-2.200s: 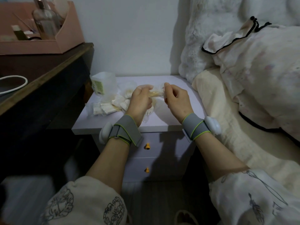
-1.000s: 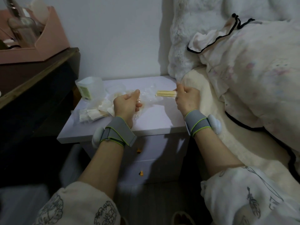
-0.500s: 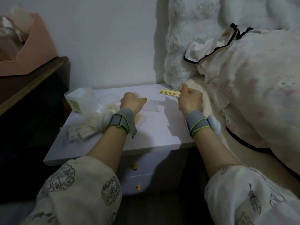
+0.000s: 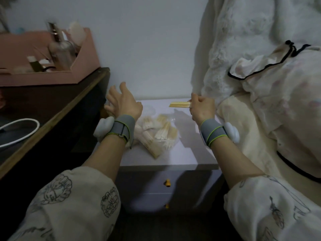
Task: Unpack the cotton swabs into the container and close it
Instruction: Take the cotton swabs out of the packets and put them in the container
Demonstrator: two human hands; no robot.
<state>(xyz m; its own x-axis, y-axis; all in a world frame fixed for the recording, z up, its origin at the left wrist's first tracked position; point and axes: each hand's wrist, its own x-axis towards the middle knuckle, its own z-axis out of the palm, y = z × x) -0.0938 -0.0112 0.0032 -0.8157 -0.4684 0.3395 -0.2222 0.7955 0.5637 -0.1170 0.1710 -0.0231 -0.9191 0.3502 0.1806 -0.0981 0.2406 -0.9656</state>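
Observation:
My right hand [image 4: 201, 107] grips a small bundle of wooden-stick cotton swabs [image 4: 179, 104], their free ends pointing left above the white nightstand [image 4: 189, 153]. My left hand [image 4: 122, 101] hovers with spread fingers over the nightstand's back left corner and holds nothing. Clear plastic bags with more cotton swabs [image 4: 157, 133] lie in a heap on the nightstand between my wrists. A clear round lid [image 4: 149, 108] lies flat just right of my left hand. The container itself is hidden behind my left hand.
A dark wooden desk [image 4: 52, 119] stands close on the left, carrying a pink organiser tray [image 4: 52, 75] with bottles and a white ring-shaped cable [image 4: 19, 133]. A bed with a floral quilt [image 4: 278, 101] and a fluffy white pillow [image 4: 234, 49] borders the nightstand on the right.
My left hand let go of the plastic bag and rose with fingers spread toward the back left corner. My right hand kept the swab bundle. The view swung left.

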